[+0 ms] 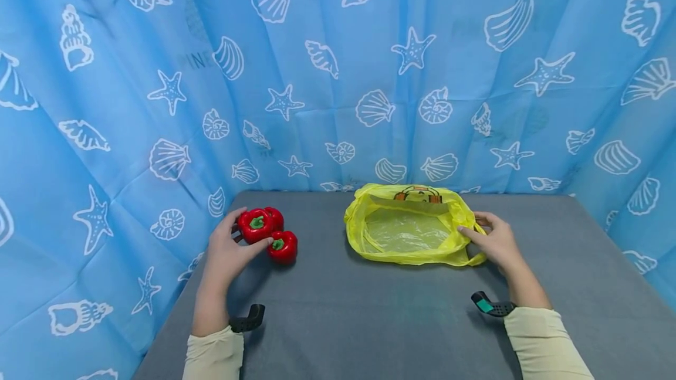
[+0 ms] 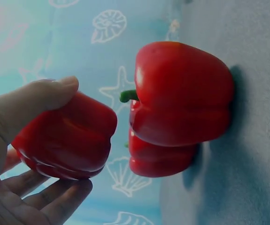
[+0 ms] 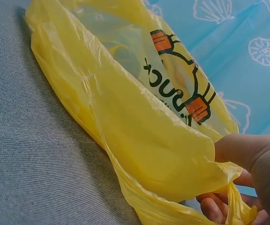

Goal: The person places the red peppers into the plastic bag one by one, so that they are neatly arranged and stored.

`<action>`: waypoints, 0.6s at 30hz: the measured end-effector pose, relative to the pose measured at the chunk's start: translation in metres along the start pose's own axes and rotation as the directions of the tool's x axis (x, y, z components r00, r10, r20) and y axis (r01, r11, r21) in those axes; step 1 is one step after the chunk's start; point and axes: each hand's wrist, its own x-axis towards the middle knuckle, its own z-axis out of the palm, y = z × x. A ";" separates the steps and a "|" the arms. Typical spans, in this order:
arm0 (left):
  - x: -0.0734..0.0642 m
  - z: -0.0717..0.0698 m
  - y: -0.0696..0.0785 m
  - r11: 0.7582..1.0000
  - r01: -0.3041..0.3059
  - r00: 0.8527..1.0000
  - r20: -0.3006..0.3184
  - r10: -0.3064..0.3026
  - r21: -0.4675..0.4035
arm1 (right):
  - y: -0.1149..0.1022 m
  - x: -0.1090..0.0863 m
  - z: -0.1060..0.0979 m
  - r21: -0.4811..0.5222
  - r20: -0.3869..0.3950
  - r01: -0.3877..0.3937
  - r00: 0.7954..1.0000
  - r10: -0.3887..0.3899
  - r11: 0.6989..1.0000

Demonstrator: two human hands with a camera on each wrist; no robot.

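Left hand [image 1: 228,251] grips a blocky red pepper [image 1: 255,228]. Right hand [image 1: 499,243] pinches a yellow plastic bag [image 1: 409,257], limp enough to collapse.

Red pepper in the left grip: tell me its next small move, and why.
Probably carry this pepper rightward over the yellow bag: the left grip has it clear of the table, while the right grip holds the bag's edge, its mouth open.

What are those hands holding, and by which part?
The left hand holds a red bell pepper around its sides; the right hand grips the yellow plastic bag by the edge at its right end.
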 end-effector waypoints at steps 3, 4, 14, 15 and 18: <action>0.000 0.002 0.003 1.000 0.006 1.000 0.001 -0.006 -0.017 | -0.001 0.001 0.000 -0.011 -0.005 0.012 1.000 -0.012 1.000; 0.000 0.003 0.004 1.000 0.005 1.000 0.005 -0.005 -0.023 | -0.001 0.001 -0.001 -0.016 -0.007 0.015 1.000 -0.015 1.000; 0.004 0.020 0.019 0.996 -0.006 0.999 0.048 0.011 -0.087 | 0.000 0.001 0.000 -0.014 -0.002 0.002 1.000 -0.002 1.000; 0.004 0.023 0.020 0.996 -0.007 0.998 0.056 0.013 -0.094 | 0.000 0.001 0.000 -0.012 -0.002 0.000 1.000 0.000 1.000; 0.006 0.032 0.025 0.994 -0.014 0.997 0.072 0.023 -0.111 | 0.000 0.000 0.001 -0.010 -0.001 -0.001 1.000 0.000 1.000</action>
